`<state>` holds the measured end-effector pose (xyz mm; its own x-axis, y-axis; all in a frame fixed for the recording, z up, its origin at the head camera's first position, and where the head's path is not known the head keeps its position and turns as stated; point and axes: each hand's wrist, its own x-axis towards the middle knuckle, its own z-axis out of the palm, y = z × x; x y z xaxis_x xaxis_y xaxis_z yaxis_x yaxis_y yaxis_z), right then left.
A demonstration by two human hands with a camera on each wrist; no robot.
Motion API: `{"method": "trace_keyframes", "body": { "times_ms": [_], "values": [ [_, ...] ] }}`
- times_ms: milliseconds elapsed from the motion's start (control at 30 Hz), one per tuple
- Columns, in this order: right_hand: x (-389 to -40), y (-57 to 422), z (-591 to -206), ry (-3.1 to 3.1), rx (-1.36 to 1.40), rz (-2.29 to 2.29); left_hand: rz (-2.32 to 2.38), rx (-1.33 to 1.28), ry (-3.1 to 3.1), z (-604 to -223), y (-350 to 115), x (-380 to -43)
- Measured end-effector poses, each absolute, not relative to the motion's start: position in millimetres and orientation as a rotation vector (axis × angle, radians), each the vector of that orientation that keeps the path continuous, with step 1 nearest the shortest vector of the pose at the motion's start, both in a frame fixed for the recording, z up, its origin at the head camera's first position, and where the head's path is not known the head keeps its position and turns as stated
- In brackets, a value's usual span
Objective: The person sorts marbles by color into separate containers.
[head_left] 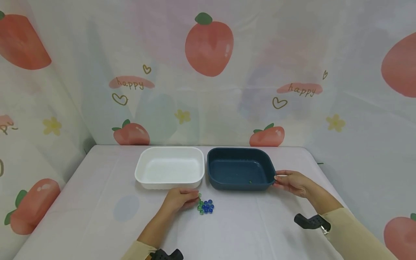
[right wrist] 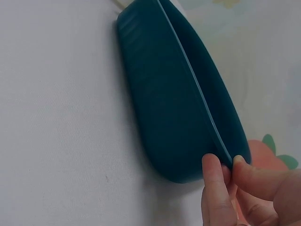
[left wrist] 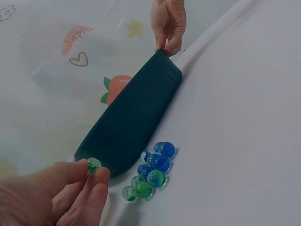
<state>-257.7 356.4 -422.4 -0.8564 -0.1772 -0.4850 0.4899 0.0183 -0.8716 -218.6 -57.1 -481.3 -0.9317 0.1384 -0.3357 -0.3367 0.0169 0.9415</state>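
My left hand point(head_left: 181, 199) pinches a green glass marble point(left wrist: 94, 165) between thumb and fingertips, in front of the white bin's near right corner. Just right of those fingers, blue marbles point(head_left: 208, 207) and green marbles point(left wrist: 143, 189) lie bunched together on the cloth. My right hand point(head_left: 293, 183) pinches the rim of the dark blue bin point(right wrist: 164, 99) at its right end, thumb on one side of the wall and fingers on the other. A tiny speck shows on that bin's floor in the head view.
A white bin point(head_left: 169, 185) stands left of the dark blue one, with a narrow gap between them. Both sit near the back edge of the table point(head_left: 247, 227), covered in white cloth. A printed fruit curtain point(head_left: 208, 108) hangs behind.
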Motion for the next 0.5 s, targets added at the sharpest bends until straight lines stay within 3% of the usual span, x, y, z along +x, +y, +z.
{"method": "trace_keyframes", "body": {
  "times_ms": [500],
  "values": [
    [-257, 356, -422, 1.839, 0.315, -1.903, 1.933, -0.153, 2.03, -459, -43, -226]
  ]
}}
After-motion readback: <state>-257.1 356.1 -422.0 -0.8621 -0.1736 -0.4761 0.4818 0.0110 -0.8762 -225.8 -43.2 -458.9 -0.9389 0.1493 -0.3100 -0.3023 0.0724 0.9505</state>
